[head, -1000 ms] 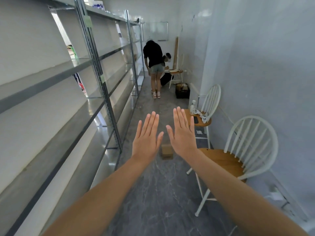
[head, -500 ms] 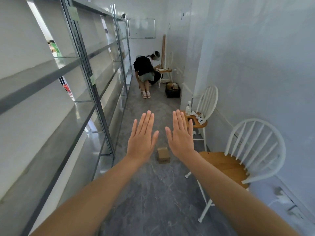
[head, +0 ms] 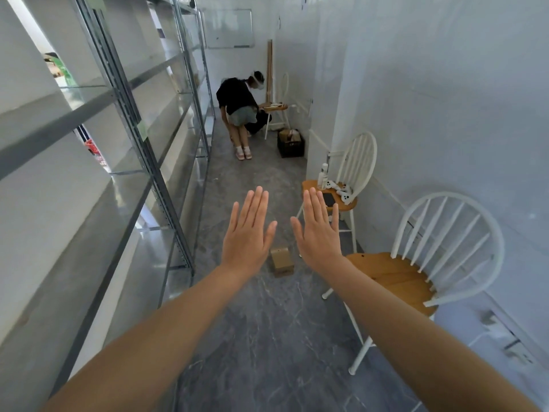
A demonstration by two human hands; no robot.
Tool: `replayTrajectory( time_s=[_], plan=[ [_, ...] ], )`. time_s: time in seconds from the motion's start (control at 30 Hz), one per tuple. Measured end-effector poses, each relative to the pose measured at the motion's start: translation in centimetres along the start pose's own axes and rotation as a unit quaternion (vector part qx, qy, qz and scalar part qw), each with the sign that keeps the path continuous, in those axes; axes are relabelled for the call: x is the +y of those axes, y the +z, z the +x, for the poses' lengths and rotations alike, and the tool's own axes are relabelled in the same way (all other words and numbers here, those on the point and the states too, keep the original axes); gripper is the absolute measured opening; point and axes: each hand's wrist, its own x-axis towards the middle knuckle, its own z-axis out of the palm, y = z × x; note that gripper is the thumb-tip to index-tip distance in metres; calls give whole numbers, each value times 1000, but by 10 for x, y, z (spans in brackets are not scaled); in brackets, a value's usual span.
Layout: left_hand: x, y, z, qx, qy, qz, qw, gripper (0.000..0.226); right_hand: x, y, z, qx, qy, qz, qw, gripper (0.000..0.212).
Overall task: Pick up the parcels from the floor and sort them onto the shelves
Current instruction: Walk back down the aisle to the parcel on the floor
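Note:
A small brown cardboard parcel (head: 281, 260) lies on the grey floor ahead of me, seen in the gap between my two hands. My left hand (head: 248, 233) and my right hand (head: 318, 230) are stretched out in front, palms down, fingers straight, holding nothing. Both hover in the air well above the parcel. A long metal shelf rack (head: 139, 135) with bare grey shelves runs along the left wall.
Two white chairs with wooden seats, a near chair (head: 398, 275) and a far chair (head: 341, 200) with small items on it, stand along the right wall. A person (head: 239, 105) bends over at the far end beside a black crate (head: 291, 142) with parcels. The aisle is narrow.
The view has tilted down and shifted, so the parcel sits lower between my hands. The person at the far end has bent down. My hands stay flat and spread.

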Motion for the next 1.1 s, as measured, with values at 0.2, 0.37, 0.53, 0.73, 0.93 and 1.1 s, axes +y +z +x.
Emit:
replayTrajectory(
  time_s=[0.2,0.37,0.53,0.73,0.93,1.1],
  plan=[
    [-1,14,35,12,-10,9,1000,67,13,10,41,4,-13,7,1000,66],
    [1,32,75,5,-15,16,1000,66,28,18,92,26,-27,11,999,66],
    [2,58,120,8,-38,32,999,66,48,27,136,32,-48,35,998,66],
    [11,94,170,11,-57,32,998,66,88,49,185,11,-52,32,998,65],
    [18,127,191,5,-104,14,994,64,117,73,215,-2,-54,34,998,66],
    [12,147,204,-1,-112,20,993,64,128,92,227,-23,-55,37,998,66]
  ],
)
